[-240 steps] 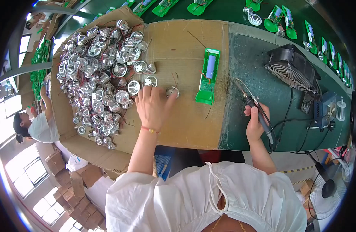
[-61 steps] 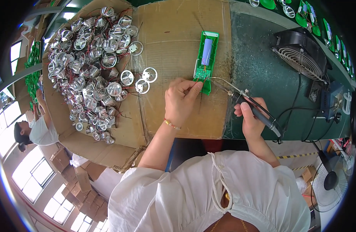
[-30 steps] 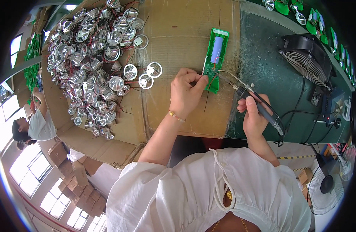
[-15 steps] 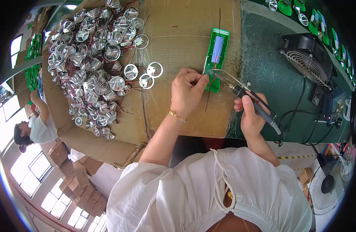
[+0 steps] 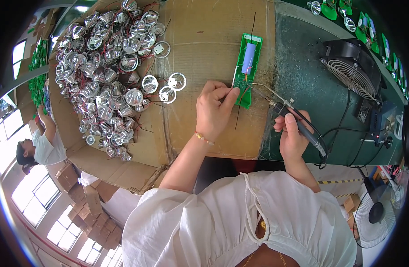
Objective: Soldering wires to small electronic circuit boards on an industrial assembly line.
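A green plastic housing [image 5: 253, 66] lies on the cardboard, holding a lilac cylindrical battery [image 5: 248, 58] and a small green circuit board [image 5: 241, 83]. Thin red and dark wires run from it. At the board's left edge, my left hand [image 5: 214, 104] pinches with thumb and forefinger; whatever is between the fingertips is too small to make out. My right hand [image 5: 293, 135] grips a soldering iron [image 5: 304, 131] with a thin metal feed tube [image 5: 273, 92] fixed along it. Its tip points left, close to the right side of the board.
Many shiny reflector cups [image 5: 102, 80] with wires are heaped in a cardboard box at left, several lying loose beside it. A black fan [image 5: 353, 66] and a blue control box [image 5: 377, 120] stand right. Green housings [image 5: 362, 29] line the far right. Another person [image 5: 46, 142] sits at far left.
My right hand and the soldering iron have shifted slightly right, the tip drawing back from the board. The housing has moved slightly; my left hand keeps its pinch at the board.
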The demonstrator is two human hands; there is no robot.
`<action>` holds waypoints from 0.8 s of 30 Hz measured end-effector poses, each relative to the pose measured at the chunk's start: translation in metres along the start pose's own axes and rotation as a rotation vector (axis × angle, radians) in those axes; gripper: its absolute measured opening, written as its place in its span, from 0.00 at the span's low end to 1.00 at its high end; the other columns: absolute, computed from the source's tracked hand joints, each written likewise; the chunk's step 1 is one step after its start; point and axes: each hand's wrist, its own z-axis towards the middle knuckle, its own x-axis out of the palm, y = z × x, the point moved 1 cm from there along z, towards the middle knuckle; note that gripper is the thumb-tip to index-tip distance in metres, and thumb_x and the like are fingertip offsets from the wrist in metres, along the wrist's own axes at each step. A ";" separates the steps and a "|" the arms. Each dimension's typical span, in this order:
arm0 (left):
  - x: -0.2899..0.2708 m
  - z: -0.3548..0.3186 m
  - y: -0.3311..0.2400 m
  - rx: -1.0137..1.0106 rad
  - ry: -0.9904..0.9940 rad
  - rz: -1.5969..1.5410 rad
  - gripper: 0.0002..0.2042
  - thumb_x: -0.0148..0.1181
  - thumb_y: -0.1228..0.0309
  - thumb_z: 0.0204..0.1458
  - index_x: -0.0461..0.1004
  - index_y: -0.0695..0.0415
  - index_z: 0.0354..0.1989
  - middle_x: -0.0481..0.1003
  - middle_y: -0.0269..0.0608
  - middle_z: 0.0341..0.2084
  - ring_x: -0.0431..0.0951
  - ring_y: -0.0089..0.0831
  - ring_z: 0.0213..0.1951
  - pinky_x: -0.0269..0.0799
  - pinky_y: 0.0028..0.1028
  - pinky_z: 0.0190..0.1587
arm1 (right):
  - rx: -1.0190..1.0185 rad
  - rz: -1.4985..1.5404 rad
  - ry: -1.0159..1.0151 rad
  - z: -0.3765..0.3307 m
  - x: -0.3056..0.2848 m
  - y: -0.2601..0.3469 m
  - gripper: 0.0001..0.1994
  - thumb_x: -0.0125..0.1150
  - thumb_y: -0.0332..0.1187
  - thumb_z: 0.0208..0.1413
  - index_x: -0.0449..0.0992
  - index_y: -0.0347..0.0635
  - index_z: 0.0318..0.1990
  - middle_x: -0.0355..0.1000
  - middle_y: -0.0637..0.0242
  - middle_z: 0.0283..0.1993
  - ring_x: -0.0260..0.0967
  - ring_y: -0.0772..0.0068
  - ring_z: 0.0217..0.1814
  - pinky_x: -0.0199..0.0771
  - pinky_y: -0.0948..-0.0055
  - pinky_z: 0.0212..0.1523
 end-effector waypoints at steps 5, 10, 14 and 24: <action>0.001 -0.004 -0.003 0.128 -0.006 0.058 0.07 0.56 0.70 0.45 0.75 0.61 0.24 0.68 0.40 0.25 0.69 0.32 0.24 0.64 0.27 0.26 | 0.017 0.002 -0.006 0.000 0.000 0.000 0.09 0.56 0.28 0.47 0.65 0.33 0.34 0.69 0.58 0.23 0.66 0.75 0.19 0.67 0.80 0.20; -0.001 -0.001 -0.001 0.186 0.043 0.104 0.07 0.56 0.69 0.45 0.75 0.60 0.25 0.68 0.40 0.26 0.69 0.34 0.25 0.64 0.28 0.27 | 0.020 -0.021 -0.015 -0.001 0.000 0.000 0.09 0.56 0.28 0.47 0.65 0.33 0.33 0.69 0.58 0.23 0.66 0.75 0.19 0.67 0.80 0.21; -0.001 0.001 0.000 0.149 0.076 0.108 0.08 0.53 0.68 0.47 0.74 0.60 0.23 0.68 0.41 0.26 0.69 0.36 0.25 0.65 0.30 0.27 | 0.022 -0.040 -0.008 -0.002 0.001 0.000 0.09 0.56 0.28 0.47 0.65 0.33 0.33 0.69 0.58 0.23 0.66 0.75 0.19 0.67 0.80 0.21; -0.001 -0.006 0.001 0.182 0.062 0.162 0.10 0.50 0.67 0.49 0.73 0.58 0.22 0.65 0.41 0.24 0.67 0.37 0.30 0.64 0.30 0.31 | 0.010 -0.034 0.001 -0.001 0.001 0.002 0.09 0.56 0.28 0.47 0.65 0.33 0.32 0.69 0.58 0.23 0.66 0.76 0.19 0.67 0.81 0.20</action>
